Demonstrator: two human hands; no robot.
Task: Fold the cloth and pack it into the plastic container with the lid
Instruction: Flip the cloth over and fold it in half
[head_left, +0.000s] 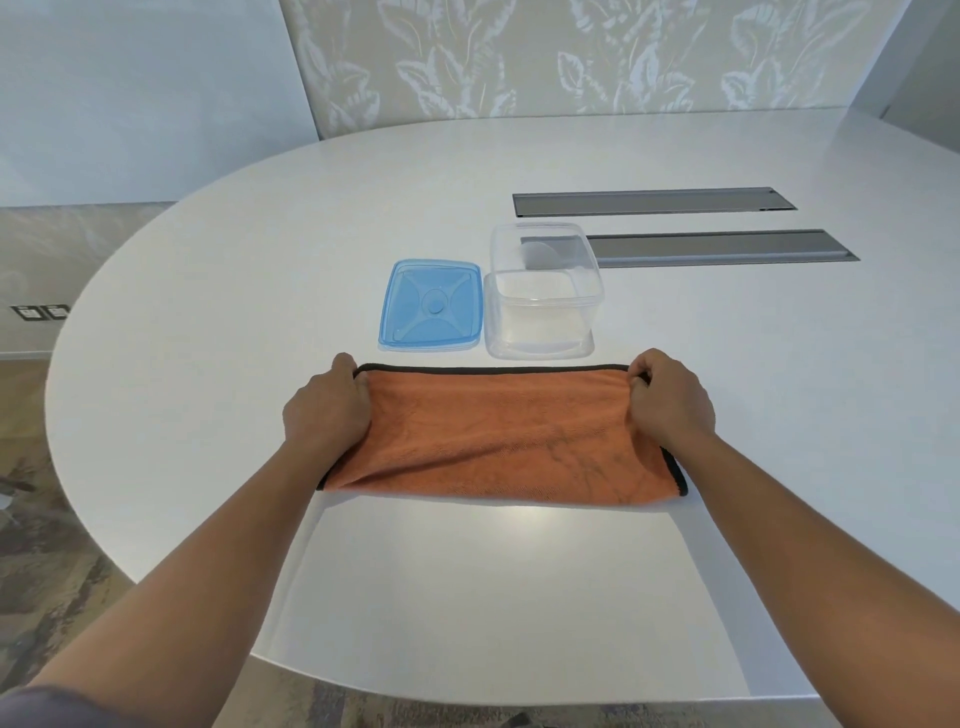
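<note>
An orange cloth (498, 436) with a dark hem lies on the white table, folded once into a wide rectangle. My left hand (327, 405) pinches its far left corner, and my right hand (667, 400) pinches its far right corner. Just beyond the cloth stands a clear plastic container (543, 291), upright and with nothing in it. Its blue lid (431, 306) lies flat on the table to the left of the container, touching or nearly touching it.
The white oval table (208, 312) has two grey recessed cable slots (654, 201) behind and to the right of the container. A patterned wall stands past the far edge. The floor drops away on the left.
</note>
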